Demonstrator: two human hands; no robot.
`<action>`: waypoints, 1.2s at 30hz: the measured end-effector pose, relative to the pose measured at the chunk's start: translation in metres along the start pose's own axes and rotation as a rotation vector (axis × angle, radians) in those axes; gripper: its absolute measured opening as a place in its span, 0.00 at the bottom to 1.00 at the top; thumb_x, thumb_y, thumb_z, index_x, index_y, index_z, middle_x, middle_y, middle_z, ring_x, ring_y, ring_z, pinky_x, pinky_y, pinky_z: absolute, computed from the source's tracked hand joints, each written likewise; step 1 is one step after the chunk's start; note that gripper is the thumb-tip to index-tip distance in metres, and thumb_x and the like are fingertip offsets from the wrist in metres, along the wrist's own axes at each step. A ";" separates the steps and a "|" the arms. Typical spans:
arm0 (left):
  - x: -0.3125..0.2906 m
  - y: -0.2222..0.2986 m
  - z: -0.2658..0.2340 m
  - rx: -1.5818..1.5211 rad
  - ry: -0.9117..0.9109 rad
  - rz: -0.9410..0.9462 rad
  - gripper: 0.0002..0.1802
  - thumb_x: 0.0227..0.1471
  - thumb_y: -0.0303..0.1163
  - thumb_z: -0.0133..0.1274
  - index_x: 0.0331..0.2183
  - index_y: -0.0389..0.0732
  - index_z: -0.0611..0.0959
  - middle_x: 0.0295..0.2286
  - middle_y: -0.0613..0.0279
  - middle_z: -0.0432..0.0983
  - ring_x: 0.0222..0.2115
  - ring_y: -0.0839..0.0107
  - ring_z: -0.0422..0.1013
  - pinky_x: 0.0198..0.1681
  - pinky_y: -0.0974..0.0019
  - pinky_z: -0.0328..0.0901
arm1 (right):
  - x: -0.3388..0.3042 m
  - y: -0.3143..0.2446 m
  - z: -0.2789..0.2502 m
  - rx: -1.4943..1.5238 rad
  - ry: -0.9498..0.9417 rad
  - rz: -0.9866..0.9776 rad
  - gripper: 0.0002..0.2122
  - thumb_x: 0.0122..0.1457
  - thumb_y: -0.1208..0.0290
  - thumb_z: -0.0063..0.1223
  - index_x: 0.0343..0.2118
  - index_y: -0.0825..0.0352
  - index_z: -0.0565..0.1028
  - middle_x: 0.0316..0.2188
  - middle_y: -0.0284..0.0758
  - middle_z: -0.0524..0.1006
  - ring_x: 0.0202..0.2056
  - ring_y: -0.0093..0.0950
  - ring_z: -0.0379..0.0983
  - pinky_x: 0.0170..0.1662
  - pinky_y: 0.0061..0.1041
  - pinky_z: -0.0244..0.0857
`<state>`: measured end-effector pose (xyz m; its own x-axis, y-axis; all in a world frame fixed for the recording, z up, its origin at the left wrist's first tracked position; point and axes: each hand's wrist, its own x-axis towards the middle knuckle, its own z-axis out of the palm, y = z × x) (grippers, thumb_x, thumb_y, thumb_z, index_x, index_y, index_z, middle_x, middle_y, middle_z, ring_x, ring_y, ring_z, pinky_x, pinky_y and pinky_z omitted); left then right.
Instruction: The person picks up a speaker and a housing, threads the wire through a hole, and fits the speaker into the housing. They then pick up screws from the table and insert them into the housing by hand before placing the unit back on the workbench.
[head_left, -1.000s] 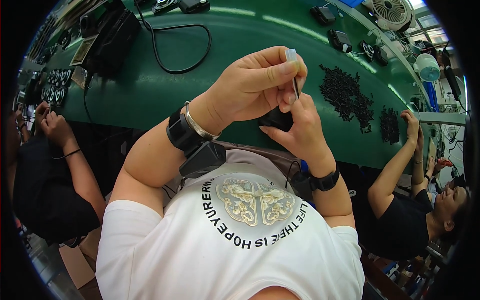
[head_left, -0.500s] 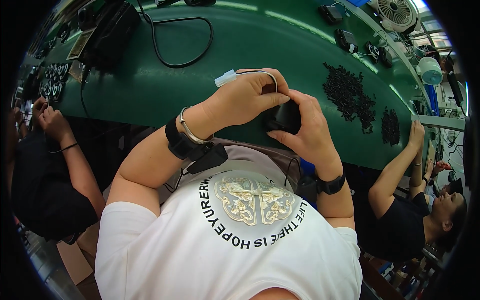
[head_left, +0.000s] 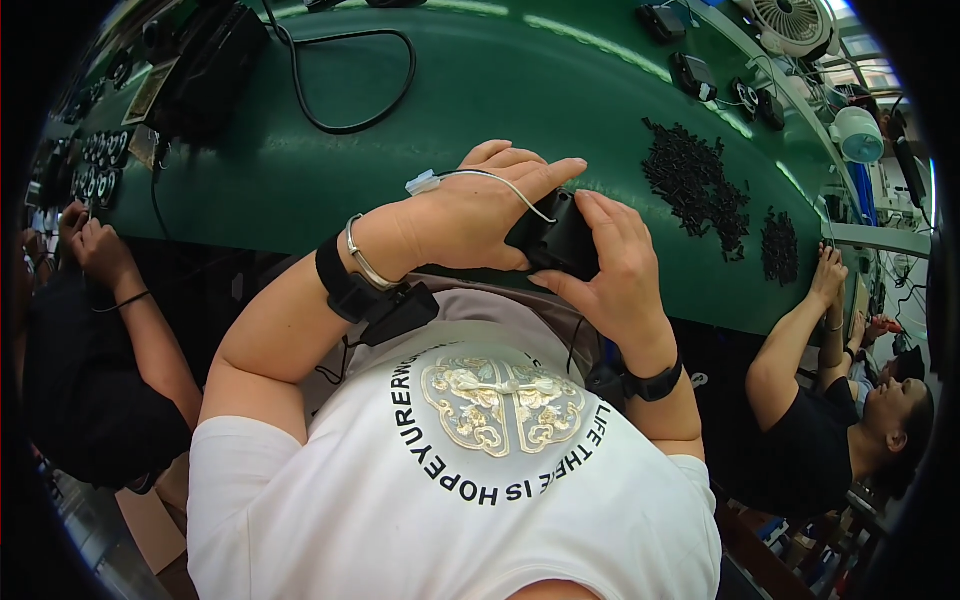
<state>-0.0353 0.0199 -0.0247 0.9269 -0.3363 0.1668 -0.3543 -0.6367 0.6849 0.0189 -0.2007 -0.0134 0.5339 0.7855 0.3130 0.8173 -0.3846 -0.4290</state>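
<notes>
A small black box-shaped housing [head_left: 570,243] is held above the near edge of the green table. My right hand [head_left: 622,255] grips it from the right side, with the thumb below and the fingers above. A thin white cable [head_left: 505,183] runs from the housing over the back of my left hand [head_left: 470,215]. A whitish plastic connector [head_left: 424,182] on its end lies by the left wrist. My left hand is at the housing's left side, index finger stretched out over it and thumb close to its lower left edge. Whether the thumb touches is unclear.
On the green table [head_left: 250,190], a large pile of small black parts [head_left: 695,185] and a smaller pile [head_left: 779,247] lie to the right. A looped black cord [head_left: 408,80] and a dark machine [head_left: 205,80] are at the far left. Other people work on both sides.
My left hand's pinch at the top of the housing has loosened, and its index finger now stretches out. More of the housing shows. My right hand keeps its hold.
</notes>
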 end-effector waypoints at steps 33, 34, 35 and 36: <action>-0.023 0.031 0.025 0.335 0.354 0.010 0.35 0.33 0.34 0.68 0.49 0.46 0.80 0.45 0.49 0.73 0.46 0.50 0.70 0.51 0.51 0.66 | 0.016 0.019 -0.017 0.325 -0.204 -0.033 0.41 0.39 0.75 0.70 0.61 0.70 0.64 0.57 0.47 0.68 0.42 0.44 0.75 0.43 0.36 0.73; -0.024 0.029 0.026 0.347 0.356 0.011 0.35 0.33 0.33 0.68 0.49 0.46 0.80 0.45 0.49 0.73 0.46 0.50 0.70 0.51 0.51 0.66 | 0.019 0.023 -0.015 0.316 -0.225 -0.069 0.40 0.40 0.77 0.69 0.61 0.70 0.64 0.57 0.47 0.68 0.42 0.44 0.76 0.42 0.35 0.73; -0.024 0.028 0.027 0.361 0.359 0.012 0.35 0.33 0.33 0.68 0.49 0.46 0.80 0.45 0.50 0.73 0.46 0.50 0.70 0.51 0.51 0.66 | 0.021 0.026 -0.013 0.307 -0.246 -0.106 0.40 0.40 0.78 0.68 0.61 0.69 0.63 0.58 0.46 0.68 0.41 0.44 0.76 0.42 0.35 0.74; -0.024 0.026 0.027 0.374 0.362 0.011 0.35 0.33 0.33 0.68 0.49 0.46 0.80 0.45 0.50 0.73 0.46 0.50 0.70 0.51 0.51 0.66 | 0.022 0.028 -0.012 0.299 -0.267 -0.144 0.40 0.41 0.79 0.67 0.61 0.68 0.63 0.58 0.46 0.67 0.41 0.45 0.77 0.41 0.34 0.74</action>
<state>-0.0707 -0.0073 -0.0297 0.8829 -0.1255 0.4524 -0.3233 -0.8613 0.3920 0.0558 -0.1996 -0.0083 0.3119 0.9340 0.1742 0.7599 -0.1352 -0.6358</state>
